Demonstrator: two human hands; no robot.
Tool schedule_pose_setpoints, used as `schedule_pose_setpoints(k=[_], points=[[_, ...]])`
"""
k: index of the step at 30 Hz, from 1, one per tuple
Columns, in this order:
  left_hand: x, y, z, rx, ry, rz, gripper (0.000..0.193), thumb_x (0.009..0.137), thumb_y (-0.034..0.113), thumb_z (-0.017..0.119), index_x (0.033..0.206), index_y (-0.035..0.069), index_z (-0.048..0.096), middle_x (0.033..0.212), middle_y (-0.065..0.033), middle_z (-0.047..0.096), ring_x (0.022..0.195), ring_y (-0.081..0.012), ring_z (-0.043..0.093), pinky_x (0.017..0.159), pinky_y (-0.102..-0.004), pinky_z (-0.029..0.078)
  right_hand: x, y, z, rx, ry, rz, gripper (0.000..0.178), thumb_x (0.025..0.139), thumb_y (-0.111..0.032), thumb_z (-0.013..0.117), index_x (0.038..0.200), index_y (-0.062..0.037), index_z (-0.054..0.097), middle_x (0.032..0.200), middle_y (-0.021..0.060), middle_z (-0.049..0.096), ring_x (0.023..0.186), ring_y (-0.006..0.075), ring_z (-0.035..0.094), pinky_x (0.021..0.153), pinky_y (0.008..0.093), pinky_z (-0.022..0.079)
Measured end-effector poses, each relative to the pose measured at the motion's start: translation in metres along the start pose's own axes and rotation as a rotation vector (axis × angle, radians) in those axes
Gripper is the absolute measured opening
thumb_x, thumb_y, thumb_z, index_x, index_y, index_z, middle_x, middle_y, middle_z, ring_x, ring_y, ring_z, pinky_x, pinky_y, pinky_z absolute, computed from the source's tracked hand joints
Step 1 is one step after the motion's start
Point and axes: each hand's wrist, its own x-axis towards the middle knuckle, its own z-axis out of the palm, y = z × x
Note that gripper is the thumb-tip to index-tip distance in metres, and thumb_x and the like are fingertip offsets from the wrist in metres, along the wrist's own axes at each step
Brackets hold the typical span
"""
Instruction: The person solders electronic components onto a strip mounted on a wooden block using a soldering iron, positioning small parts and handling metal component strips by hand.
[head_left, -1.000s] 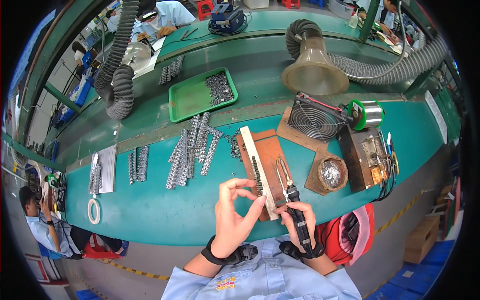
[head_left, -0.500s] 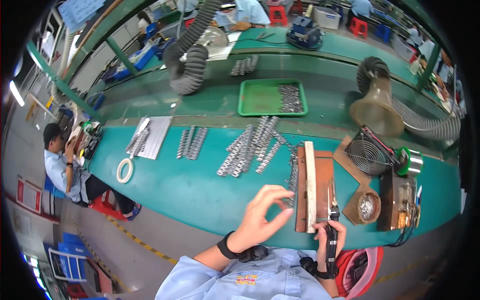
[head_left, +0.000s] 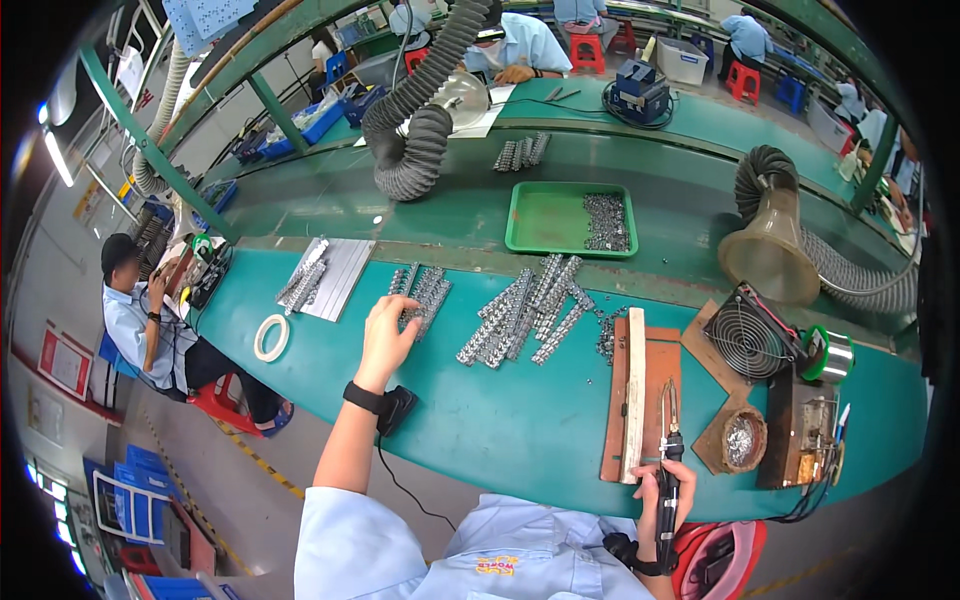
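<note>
My left hand reaches to a small group of silvery strips of metal parts on the green mat. Its fingers are pinched on a strip there, partly hidden by the hand. My right hand grips the black handle of a soldering iron, its tip pointing away from me. Under the iron's tip lies a brown board, with a pale wooden bar along it. A larger pile of metal strips lies between my hands, and loose small parts are scattered beside the board.
A green tray of small parts stands behind. To the right are a fan, a solder spool, a round dish and a fume funnel. A tape roll lies left; a co-worker sits beyond.
My left hand has moved left from beside the wooden bar to the small group of strips. The strip beside the bar is gone from there. My right hand still holds the soldering iron.
</note>
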Motion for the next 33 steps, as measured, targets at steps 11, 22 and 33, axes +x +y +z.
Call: schedule_pose_setpoints(k=[11, 22, 33], points=[[0.026, -0.012, 0.018, 0.244, -0.012, -0.269, 0.071, 0.064, 0.030, 0.073, 0.118, -0.002, 0.040, 0.107, -0.0228, 0.050, 0.102, -0.0358, 0.048, 0.085, -0.0411, 0.041, 0.003, -0.002, 0.002, 0.002, -0.004, 0.000, 0.024, 0.082, -0.004, 0.055, 0.103, -0.0042, 0.043, 0.075, 0.0128, 0.060, 0.054, 0.0091, 0.047, 0.051, 0.0208, 0.039], [0.028, 0.026, 0.020, 0.168, 0.074, 0.078, 0.054, 0.067, 0.028, 0.071, 0.108, -0.001, 0.049, 0.097, -0.0179, 0.054, 0.091, -0.0323, 0.054, 0.076, -0.0393, 0.045, 0.000, -0.001, 0.000, 0.005, -0.009, -0.024, 0.025, 0.082, -0.004, 0.055, 0.103, -0.0039, 0.043, 0.077, 0.0127, 0.061, 0.055, 0.0090, 0.048, 0.052, 0.0209, 0.040], [0.034, 0.101, 0.060, 0.032, -0.263, -0.052, 0.030, 0.066, 0.026, 0.072, 0.074, 0.000, 0.057, 0.070, -0.0151, 0.061, 0.072, -0.0313, 0.060, 0.066, -0.0385, 0.047, 0.002, -0.001, -0.004, 0.037, -0.053, -0.109, 0.024, 0.081, -0.001, 0.055, 0.103, -0.0034, 0.044, 0.078, 0.0113, 0.062, 0.056, 0.0078, 0.049, 0.053, 0.0211, 0.041]])
